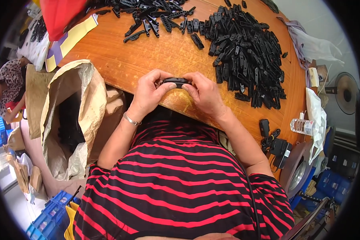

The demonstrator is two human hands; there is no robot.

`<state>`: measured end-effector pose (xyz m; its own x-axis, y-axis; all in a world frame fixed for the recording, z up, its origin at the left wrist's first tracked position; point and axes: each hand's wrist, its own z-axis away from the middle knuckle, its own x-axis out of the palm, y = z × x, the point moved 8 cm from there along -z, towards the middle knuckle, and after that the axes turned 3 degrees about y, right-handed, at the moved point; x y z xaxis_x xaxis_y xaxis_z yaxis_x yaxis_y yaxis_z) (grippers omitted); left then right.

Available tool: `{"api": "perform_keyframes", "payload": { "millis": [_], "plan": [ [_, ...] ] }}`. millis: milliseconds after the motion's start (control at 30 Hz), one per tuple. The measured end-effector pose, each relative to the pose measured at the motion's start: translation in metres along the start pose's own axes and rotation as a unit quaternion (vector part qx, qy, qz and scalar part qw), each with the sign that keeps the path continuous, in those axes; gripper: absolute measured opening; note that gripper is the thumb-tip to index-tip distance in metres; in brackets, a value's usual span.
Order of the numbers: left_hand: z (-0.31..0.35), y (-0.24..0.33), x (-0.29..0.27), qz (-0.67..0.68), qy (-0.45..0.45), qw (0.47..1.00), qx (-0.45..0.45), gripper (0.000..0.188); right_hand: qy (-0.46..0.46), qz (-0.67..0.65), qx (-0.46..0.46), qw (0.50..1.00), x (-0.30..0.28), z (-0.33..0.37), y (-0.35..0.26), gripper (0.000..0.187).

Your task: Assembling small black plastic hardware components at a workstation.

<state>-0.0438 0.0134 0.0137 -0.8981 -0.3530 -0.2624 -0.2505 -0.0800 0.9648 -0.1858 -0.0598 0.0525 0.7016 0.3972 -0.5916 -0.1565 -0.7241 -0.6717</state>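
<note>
Between my two hands, just above the table's near edge, is a small elongated black plastic part (175, 81). My left hand (151, 91) pinches its left end between thumb and fingers. At the other end, my right hand (203, 92) grips it the same way. The fingertips cover both ends, so its full shape is hidden. On the wooden table (148, 60), a large pile of similar black plastic parts (244, 56) lies to the right. Looser, slimmer black pieces (156, 16) are scattered at the far side.
An open brown paper sack (96, 116) with dark contents stands at the left. A plastic bottle (302, 126) and a black power adapter (281, 152) lie at the right. Blue crates (52, 216) are at lower left. Another person (12, 86) is at far left.
</note>
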Motion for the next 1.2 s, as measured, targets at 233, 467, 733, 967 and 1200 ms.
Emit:
{"api": "perform_keyframes", "payload": {
  "millis": [233, 467, 733, 967, 1200],
  "plan": [
    [0.026, 0.031, -0.013, -0.067, 0.021, 0.997, 0.037, 0.022, -0.121, -0.130, 0.118, 0.977, 0.007, 0.010, 0.000, 0.014],
    [0.139, 0.162, -0.144, -0.230, 0.325, 0.883, 0.247, 0.027, 0.008, 0.142, 0.144, 0.979, -0.061, 0.015, 0.039, 0.017],
    [0.142, 0.145, -0.180, -0.515, 0.328, 0.787, 0.088, 0.021, -0.009, 0.247, 0.134, 0.960, -0.048, 0.017, 0.053, 0.017],
    [0.041, 0.112, -0.029, -0.260, 0.101, 0.939, 0.203, 0.028, 0.003, 0.217, 0.066, 0.974, -0.035, 0.007, 0.043, 0.011],
    [-0.061, 0.024, -0.047, -0.386, 0.271, 0.857, 0.205, 0.042, -0.043, 0.163, -0.026, 0.985, 0.011, -0.003, 0.016, 0.006]
  ]
}}
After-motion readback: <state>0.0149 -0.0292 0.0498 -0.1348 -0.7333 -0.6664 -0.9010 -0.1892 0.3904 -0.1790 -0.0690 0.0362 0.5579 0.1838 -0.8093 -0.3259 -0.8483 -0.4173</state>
